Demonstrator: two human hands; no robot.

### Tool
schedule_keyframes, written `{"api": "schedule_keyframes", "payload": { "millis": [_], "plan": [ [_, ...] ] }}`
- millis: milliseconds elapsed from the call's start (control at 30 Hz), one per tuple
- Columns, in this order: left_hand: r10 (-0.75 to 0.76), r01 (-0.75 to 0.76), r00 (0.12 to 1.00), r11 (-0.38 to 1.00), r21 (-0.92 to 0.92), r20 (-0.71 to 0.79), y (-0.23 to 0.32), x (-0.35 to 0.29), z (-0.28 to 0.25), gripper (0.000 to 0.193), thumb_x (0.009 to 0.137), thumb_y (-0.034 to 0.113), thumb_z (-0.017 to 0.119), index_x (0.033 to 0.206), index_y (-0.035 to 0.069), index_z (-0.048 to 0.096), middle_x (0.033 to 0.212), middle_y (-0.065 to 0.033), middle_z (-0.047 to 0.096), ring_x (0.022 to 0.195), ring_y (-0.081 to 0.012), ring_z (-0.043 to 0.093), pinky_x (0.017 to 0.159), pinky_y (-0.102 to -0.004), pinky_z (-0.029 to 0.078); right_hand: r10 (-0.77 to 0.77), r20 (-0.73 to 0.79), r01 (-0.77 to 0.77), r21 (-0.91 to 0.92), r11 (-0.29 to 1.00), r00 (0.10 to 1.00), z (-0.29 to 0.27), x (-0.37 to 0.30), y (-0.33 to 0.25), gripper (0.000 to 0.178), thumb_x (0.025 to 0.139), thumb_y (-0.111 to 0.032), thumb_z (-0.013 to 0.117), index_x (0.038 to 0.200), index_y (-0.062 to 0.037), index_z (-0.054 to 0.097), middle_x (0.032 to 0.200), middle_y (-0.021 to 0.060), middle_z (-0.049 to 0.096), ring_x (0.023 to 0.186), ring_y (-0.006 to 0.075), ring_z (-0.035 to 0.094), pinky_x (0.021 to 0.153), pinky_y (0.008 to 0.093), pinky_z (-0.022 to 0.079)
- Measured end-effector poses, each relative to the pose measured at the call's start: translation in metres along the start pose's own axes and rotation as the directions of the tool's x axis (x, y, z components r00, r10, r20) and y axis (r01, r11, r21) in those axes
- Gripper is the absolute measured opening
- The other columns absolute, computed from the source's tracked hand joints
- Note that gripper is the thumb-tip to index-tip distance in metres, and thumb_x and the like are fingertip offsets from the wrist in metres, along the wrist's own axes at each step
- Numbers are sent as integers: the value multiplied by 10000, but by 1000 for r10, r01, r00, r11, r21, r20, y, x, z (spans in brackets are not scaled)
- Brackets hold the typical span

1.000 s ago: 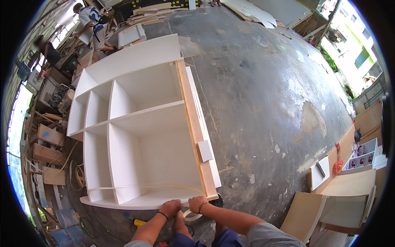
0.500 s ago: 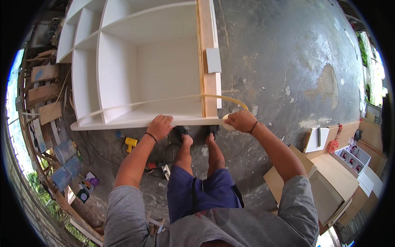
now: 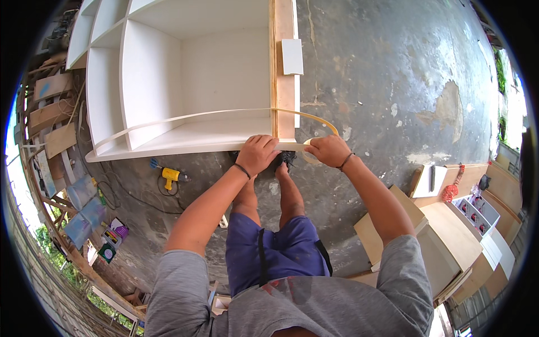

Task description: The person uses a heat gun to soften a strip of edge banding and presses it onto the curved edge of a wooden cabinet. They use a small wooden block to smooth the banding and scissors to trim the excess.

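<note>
A white cabinet (image 3: pixel 224 67) with several compartments stands before me, its near panel edge (image 3: pixel 185 150) running left to right. Over that edge my left hand (image 3: pixel 259 153) is closed near the right corner, fingers bent across its top and the thumb pointing right. A long, thin edge-banding strip (image 3: pixel 196 114), pale with a yellowish face, arches over the compartments from the left end to my right side. My right hand (image 3: pixel 330 150) is closed in a pinch on the strip just past the corner. Its exact grip is partly hidden by the fingers.
A yellow heat gun or similar power tool (image 3: pixel 170 177) lies on the floor at left with cords. A light grey block (image 3: pixel 292 56) rests on the cabinet's right side. Boards and boxes (image 3: pixel 443 236) stand at right; wood scraps (image 3: pixel 53 118) line the left.
My left hand has slid right along the panel edge, closer to my right hand. The right hand still pinches the strip, and the cabinet sits higher in view.
</note>
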State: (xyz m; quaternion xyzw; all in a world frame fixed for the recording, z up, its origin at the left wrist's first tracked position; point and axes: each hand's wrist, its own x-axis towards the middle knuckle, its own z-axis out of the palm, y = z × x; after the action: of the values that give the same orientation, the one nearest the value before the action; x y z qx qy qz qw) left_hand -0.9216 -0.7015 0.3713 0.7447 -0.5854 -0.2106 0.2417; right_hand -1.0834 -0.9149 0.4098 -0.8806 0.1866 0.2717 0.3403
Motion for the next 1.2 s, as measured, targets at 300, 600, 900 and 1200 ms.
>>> {"api": "schedule_keyframes", "payload": {
  "millis": [300, 600, 900, 1200],
  "plan": [
    [2, -2, 1000, 997, 80, 8, 10, 4, 4, 336, 768, 176, 694, 1072, 79, 588, 1023, -52, 543, 981, -249, 526, 825, -367, 449, 16, -28, -16, -16, 1000, 999, 3, 5, 6, 397, 900, -427, 501, 780, -96, 686, 756, 131, 671, 758, 350, 635, 705, 467, 479],
    [-5, 8, 1000, 992, 129, -20, 6, 7, 18, 322, 751, 232, 687, 1026, 83, 606, 1034, -60, 563, 1005, -265, 520, 850, -398, 439, -1, -83, -3, -55, 999, 997, 9, 9, 14, 415, 895, -441, 507, 773, -90, 692, 768, 149, 666, 759, 356, 641, 698, 467, 489],
    [-251, 249, 968, 966, -64, -13, 10, 2, 12, 220, 829, 342, 626, 884, 136, 677, 962, -21, 581, 988, -236, 525, 869, -384, 382, 2, -146, -17, -98, 995, 989, 16, 14, -6, 441, 858, -474, 591, 710, -65, 661, 710, 166, 649, 685, 373, 625, 668, 472, 470],
    [-452, 462, 884, 883, -79, 117, 18, 22, 9, 171, 821, 342, 636, 858, 186, 697, 952, 13, 612, 1011, -189, 542, 871, -394, 353, 95, -182, -97, -2, 995, 979, 15, 25, -25, 469, 762, -526, 689, 720, -60, 657, 652, 111, 643, 695, 310, 638, 699, 427, 453]
  ]
}}
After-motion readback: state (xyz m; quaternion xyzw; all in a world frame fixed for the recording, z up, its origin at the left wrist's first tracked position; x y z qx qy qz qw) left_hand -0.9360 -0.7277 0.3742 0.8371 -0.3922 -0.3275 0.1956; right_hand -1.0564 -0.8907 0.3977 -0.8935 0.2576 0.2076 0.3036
